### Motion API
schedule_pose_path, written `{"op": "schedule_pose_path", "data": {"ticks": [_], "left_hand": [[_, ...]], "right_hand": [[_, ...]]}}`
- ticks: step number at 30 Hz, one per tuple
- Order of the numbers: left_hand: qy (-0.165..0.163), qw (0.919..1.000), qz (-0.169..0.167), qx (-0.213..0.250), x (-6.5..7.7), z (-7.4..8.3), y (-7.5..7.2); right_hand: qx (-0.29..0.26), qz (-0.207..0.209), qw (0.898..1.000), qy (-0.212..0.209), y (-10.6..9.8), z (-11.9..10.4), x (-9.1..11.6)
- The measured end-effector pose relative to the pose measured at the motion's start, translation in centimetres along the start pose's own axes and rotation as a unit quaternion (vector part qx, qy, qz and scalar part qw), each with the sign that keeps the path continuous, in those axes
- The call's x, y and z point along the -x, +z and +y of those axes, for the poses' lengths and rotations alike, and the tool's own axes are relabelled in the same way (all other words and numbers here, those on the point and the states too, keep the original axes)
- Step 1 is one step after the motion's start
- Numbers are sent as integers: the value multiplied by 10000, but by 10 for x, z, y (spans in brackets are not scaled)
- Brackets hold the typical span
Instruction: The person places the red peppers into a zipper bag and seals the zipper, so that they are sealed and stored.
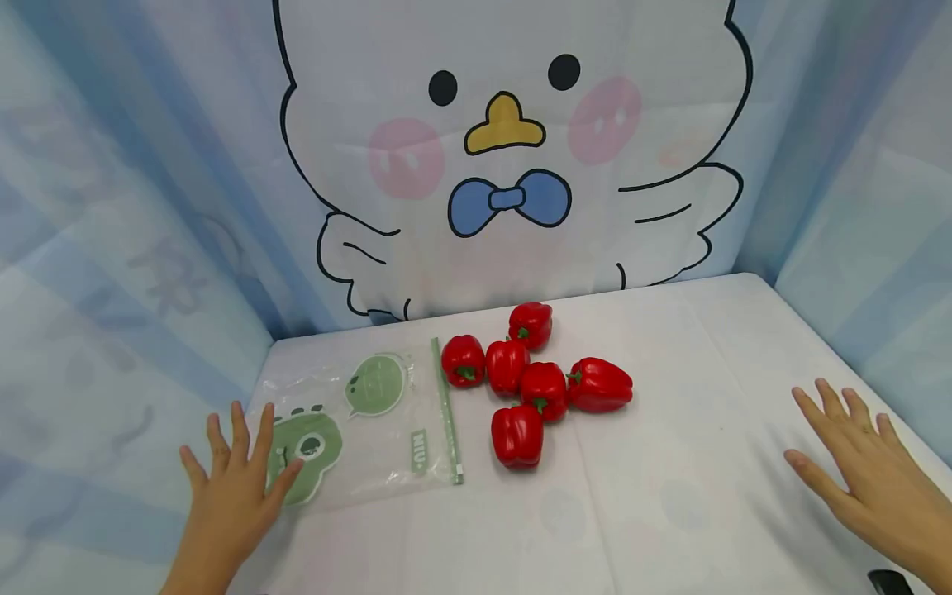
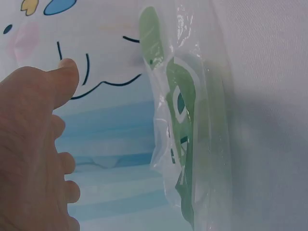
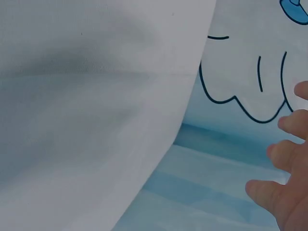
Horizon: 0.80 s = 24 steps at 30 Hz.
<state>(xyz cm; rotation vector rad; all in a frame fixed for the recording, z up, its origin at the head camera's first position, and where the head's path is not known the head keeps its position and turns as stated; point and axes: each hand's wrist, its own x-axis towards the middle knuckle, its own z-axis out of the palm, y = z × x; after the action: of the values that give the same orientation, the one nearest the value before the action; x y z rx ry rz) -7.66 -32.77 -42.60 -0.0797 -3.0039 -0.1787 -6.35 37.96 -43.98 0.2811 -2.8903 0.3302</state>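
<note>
My left hand (image 1: 232, 487) is spread with straight fingers at the near left, over the corner of a clear zip bag (image 1: 387, 487) with green cartoon prints and a green zip edge. In the left wrist view the bag (image 2: 185, 120) lies apart from the fingers. Toward the right edge of the table, my right hand (image 1: 866, 463) hovers with fingers spread, holding nothing. Several red bell peppers lie grouped right of the bag: one pepper (image 1: 531, 325) at the back, one (image 1: 463, 361) beside the zip, one (image 1: 600, 385) on its side, and one (image 1: 516, 436) nearest me.
A white cloth covers the table (image 1: 669, 504). Behind it hangs a curtain (image 1: 506, 256) with a cartoon chick, and blue curtains (image 1: 111, 248) flank both sides. A small black object (image 1: 888, 582) shows beneath the right wrist at the bottom edge.
</note>
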Motion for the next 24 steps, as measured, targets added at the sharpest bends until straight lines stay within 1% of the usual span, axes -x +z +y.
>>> {"op": "schedule_pose_path", "data": {"ticks": [7, 9, 12, 14, 19, 21, 24], "left_hand": [[125, 9996, 269, -10, 4, 5, 5], [121, 9996, 255, 3, 4, 6, 7], [25, 9998, 186, 19, 5, 10, 9], [-61, 9998, 202, 54, 6, 15, 8], [-232, 9982, 450, 322, 6, 29, 11], [-284, 9968, 569, 479, 6, 35, 14], [-345, 9948, 695, 664, 5, 43, 19]], "right_hand": [[-70, 21, 10000, 24, 3, -2, 6], [-184, 107, 9998, -11, 3, -3, 7], [-315, 242, 9992, -67, 4, -6, 7], [-453, 380, 9982, -124, 4, -9, 6], [-897, 754, 9929, -184, 9, -17, 1], [-1154, 734, 9906, -65, 13, -21, -1], [-1595, 452, 9858, 263, 19, -30, -2]]}}
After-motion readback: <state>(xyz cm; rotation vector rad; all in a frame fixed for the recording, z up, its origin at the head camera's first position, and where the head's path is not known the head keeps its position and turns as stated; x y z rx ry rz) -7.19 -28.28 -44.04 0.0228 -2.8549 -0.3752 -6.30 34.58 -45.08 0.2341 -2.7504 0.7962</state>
